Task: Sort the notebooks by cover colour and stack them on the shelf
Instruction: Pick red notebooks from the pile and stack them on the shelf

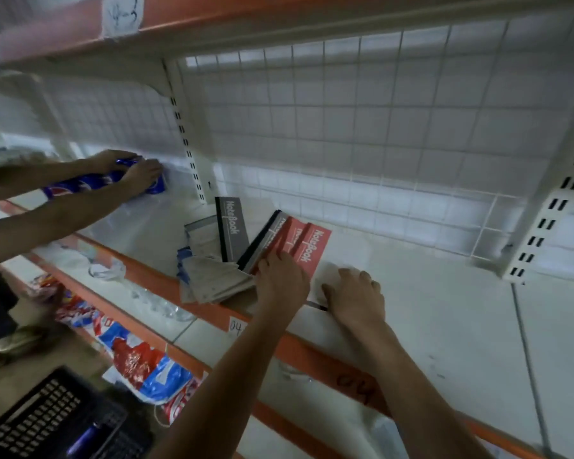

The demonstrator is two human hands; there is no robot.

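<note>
1. The red notebooks [307, 246] lie fanned on the shelf [444, 326] near its front edge, covers up. They overlap like cards, probably so that each cover colour shows at once.
2. The left hand [280, 281] holds the near ends of that fan. Its fingers bend down over the covers, and the thumb is hidden, so how firm the grip is stays unclear.
3. The right hand [355, 293] rests just beside the fan on a pale notebook [330, 276]. The fingers are spread, only slightly bent, and press down rather than close round it. The pale thing seems to be a notebook lying face down with a dark spine at its near edge, though blur makes that uncertain. Pinning it likely keeps it from sliding while the other hand gathers the reds.
4. To the left, a grey notebook [234, 226] stands tilted. A second dark-spined one [262, 238] leans against the red fan. In front of them lies a loose pile [212, 279] of pale, face-down books, unsorted by the look of it, with a blue edge at its left.
5. A wire grid [378, 127] backs the shelf.
6. A black crate [47, 422] sits low to the left, with something blue [83, 438] inside.
7. Another person's hands [136, 173] grip a blue packet [80, 185] further left.
</note>
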